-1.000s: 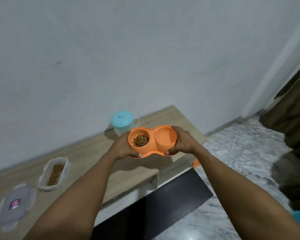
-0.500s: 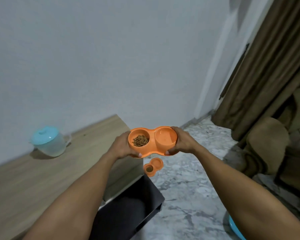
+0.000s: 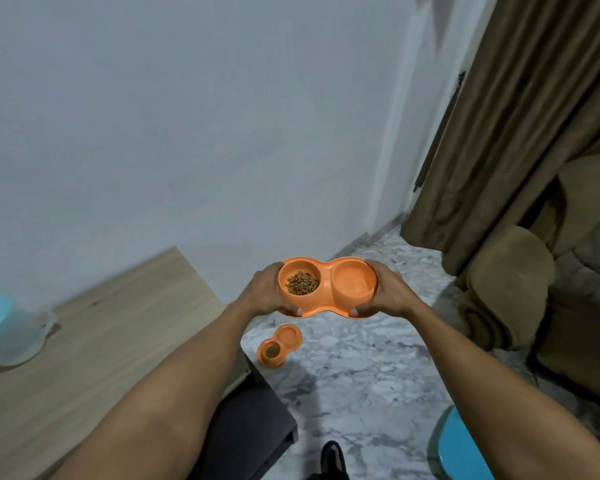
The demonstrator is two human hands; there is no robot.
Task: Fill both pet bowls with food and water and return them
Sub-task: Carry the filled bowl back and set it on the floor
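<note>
Both grips clamp the orange double bowl [image 3: 327,289] in mid-air: left hand [image 3: 265,292] on kibble [image 3: 302,283] end, right hand [image 3: 387,291] on other. 2nd double bowl [image 3: 280,345] on floor [image 3: 361,368] below, right of wooden surface [image 3: 101,341].

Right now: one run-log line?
left hand + right hand: carrying double bowl | kibble one side | second bowl on floor

Two orange double bowls [image 3: 327,289] [image 3: 279,345], one jug [image 3: 6,330], two hands [image 3: 264,292] [image 3: 388,291].
</note>
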